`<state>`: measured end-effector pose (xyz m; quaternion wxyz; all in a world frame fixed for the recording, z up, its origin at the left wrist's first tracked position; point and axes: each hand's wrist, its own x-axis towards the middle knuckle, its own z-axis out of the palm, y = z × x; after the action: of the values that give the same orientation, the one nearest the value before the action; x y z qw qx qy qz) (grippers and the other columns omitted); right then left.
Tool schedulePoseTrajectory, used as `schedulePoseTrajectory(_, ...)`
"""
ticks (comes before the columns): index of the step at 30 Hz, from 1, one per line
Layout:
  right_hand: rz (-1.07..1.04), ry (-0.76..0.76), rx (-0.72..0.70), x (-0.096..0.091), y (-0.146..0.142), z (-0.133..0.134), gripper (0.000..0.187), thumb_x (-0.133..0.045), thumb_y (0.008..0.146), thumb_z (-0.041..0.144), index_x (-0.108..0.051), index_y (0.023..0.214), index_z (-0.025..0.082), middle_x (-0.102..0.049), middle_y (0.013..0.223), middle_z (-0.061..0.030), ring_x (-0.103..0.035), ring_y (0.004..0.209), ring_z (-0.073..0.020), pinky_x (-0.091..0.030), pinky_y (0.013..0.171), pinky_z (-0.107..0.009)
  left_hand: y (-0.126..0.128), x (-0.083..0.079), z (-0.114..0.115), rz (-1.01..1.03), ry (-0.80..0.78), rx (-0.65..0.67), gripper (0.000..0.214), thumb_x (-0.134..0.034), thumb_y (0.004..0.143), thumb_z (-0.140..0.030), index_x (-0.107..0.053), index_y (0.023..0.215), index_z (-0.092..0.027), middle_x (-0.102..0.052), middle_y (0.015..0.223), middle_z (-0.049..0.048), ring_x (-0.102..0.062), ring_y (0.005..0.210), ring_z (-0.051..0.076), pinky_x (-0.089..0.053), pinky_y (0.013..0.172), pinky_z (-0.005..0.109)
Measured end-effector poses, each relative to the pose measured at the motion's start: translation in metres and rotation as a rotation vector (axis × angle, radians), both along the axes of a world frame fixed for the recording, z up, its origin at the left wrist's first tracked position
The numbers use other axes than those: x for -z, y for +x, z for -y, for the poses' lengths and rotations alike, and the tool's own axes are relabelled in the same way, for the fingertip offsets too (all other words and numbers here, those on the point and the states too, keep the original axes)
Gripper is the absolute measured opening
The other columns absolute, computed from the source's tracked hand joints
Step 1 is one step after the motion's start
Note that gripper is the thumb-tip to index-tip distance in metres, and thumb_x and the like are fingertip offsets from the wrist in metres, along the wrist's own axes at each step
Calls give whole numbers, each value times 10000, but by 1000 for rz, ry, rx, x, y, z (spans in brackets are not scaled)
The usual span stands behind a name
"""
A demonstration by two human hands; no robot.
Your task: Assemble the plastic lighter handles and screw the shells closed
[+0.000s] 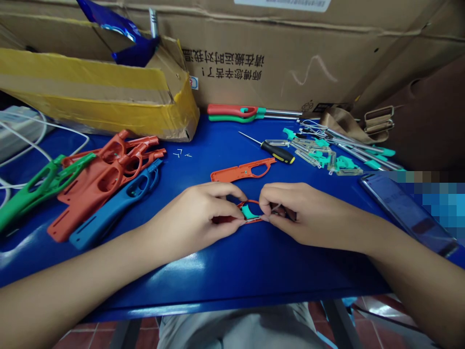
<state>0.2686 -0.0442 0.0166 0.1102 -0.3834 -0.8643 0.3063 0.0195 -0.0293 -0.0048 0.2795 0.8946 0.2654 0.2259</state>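
Note:
Between my hands is an orange-red lighter casing half [255,202], mostly hidden by the fingers. A teal trigger [249,212] sits in its loop. My left hand [210,211] is closed on the casing's left part, thumb and fingers at the trigger. The fingers of my right hand [296,211] are pinched at the other end, by a thin pale part whose kind I cannot make out. Just beyond my hands lies another orange lighter casing half [232,173]. Behind it rests a screwdriver [279,151] with a black and yellow handle.
On the left lie orange casings [90,194], a blue casing [109,213] and green casings [32,194]. Small screws [180,153] are scattered nearby. Assembled lighters [232,112], clear fuel tanks [308,152] and metal tubes sit behind. A phone [403,211] is at right; a cardboard box [109,92] stands back left.

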Motion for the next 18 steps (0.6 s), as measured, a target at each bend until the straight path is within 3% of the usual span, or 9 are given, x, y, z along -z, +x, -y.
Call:
schedulePoseTrajectory(7, -10, -5, 10, 3, -5, 1, 130, -546, 942, 112, -526, 873, 221, -565, 783, 46, -487, 679, -114, -332, 648, -263, 1, -2, -3, 14, -96, -55, 90, -738, 875, -151, -803, 853, -208, -729, 1033, 25, -720, 898, 144, -540, 807, 243)
schedulePoseTrajectory(18, 15, 5, 5, 3, -5, 1, 108, -550, 972, 149, -521, 900, 224, -560, 815, 50, -486, 701, -106, -339, 651, -246, -4, 2, -10, -8, -22, 35, 99, -692, 918, -172, -788, 904, -194, -703, 1081, 42, -707, 950, 156, -527, 868, 251)
